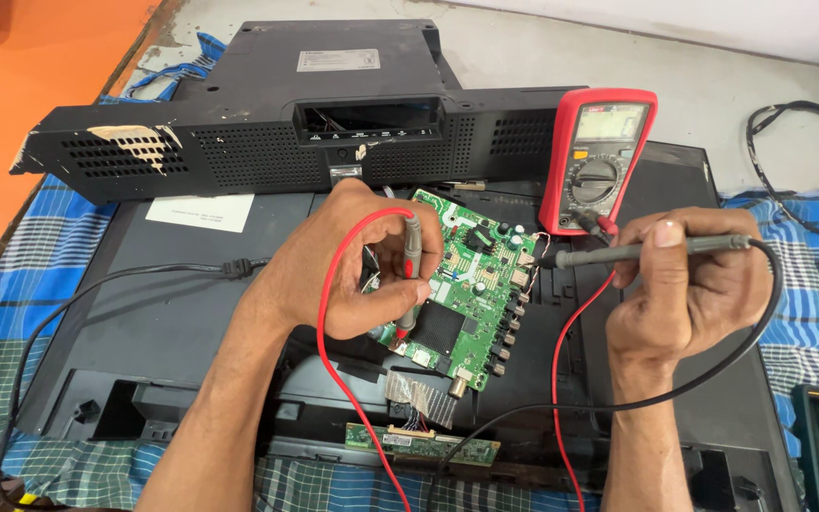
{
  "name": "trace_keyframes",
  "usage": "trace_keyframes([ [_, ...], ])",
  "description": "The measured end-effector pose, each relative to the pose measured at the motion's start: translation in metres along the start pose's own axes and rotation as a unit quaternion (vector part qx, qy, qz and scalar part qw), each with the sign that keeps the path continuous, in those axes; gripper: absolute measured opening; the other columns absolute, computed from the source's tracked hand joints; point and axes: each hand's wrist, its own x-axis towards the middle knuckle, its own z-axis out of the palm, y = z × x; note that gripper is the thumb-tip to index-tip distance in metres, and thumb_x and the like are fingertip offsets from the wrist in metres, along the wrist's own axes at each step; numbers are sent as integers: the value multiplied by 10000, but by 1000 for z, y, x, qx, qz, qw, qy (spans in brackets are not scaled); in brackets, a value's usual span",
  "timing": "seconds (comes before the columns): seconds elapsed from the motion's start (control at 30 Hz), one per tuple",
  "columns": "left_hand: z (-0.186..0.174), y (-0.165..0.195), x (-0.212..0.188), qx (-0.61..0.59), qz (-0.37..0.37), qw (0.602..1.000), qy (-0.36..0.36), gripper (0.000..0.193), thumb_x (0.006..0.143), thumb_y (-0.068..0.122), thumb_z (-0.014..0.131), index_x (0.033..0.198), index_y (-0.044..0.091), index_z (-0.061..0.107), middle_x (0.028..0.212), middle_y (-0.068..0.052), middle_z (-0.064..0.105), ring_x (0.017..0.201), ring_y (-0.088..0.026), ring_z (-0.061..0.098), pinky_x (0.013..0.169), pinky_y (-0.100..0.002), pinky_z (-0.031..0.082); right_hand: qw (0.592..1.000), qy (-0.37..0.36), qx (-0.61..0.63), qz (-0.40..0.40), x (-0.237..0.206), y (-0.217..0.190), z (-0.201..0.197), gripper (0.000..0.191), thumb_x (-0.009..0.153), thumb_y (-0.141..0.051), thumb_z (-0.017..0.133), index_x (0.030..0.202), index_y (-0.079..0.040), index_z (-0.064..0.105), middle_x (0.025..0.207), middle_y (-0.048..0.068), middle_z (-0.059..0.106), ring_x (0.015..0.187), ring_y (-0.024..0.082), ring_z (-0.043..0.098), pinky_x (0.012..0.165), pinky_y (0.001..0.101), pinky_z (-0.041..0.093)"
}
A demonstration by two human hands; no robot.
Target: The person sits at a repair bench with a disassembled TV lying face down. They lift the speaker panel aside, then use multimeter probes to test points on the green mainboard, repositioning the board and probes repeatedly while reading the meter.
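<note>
My left hand (357,261) grips a red-tipped test probe (411,275) upright, its tip down on the lower left part of a green circuit board (471,284). A red lead (334,322) loops from this probe. My right hand (689,280) holds a grey-black probe (646,250) level, its tip pointing left at the board's right edge. A black lead (741,351) curves away from it. The board lies on the black back of a flat screen set (191,313). A red multimeter (599,161) leans upright just behind the board.
A detached black vented back cover (267,142) lies across the far side. A small green strip board (424,444) with a ribbon cable sits near the front edge. A blue checked cloth (40,256) covers the table. A black power cord (97,284) runs left; black cable (798,123) coils far right.
</note>
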Motion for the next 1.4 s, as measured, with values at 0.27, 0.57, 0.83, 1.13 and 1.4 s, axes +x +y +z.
trace_keyframes([
  [0.27, 0, 1, 1, 27, -3, 1000, 1, 119, 714, 98, 707, 756, 70, 599, 560, -2, 636, 487, -100, 639, 487, -249, 449, 997, -58, -28, -40, -2, 1, 3, 187, 1124, -93, 627, 982, 19, 577, 791, 123, 669, 564, 87, 558, 516, 207, 425],
  [0.57, -1, 4, 2, 63, 23, 998, -1, 150, 707, 80, 728, 752, 72, 585, 566, -11, 612, 488, -122, 619, 487, -260, 435, 967, -169, -116, -150, 3, -5, 5, 173, 1039, -90, 704, 911, 2, 632, 836, 100, 710, 739, 176, 712, 723, 268, 564],
  [0.83, 0, 4, 2, 59, 20, 998, 0, 152, 704, 79, 728, 748, 74, 582, 566, -7, 605, 486, -121, 606, 486, -260, 430, 967, -177, -109, -144, 1, -3, 9, 148, 1021, -102, 713, 929, -23, 627, 826, 94, 712, 736, 190, 718, 738, 285, 574],
  [1.13, -1, 7, 3, 43, 15, 999, 1, 162, 721, 76, 736, 727, 71, 574, 559, -10, 588, 490, -115, 637, 489, -254, 469, 965, -187, -109, -147, 3, -9, 15, 137, 983, -71, 701, 878, -29, 623, 814, 90, 690, 666, 178, 687, 631, 280, 531],
  [1.4, -1, 7, 4, 51, -5, 999, -6, 145, 693, 76, 739, 695, 65, 595, 519, -15, 592, 443, -118, 642, 447, -257, 453, 945, -221, -110, -216, 8, -12, 15, 101, 908, -30, 710, 846, -16, 632, 758, 95, 657, 654, 236, 661, 601, 340, 501],
])
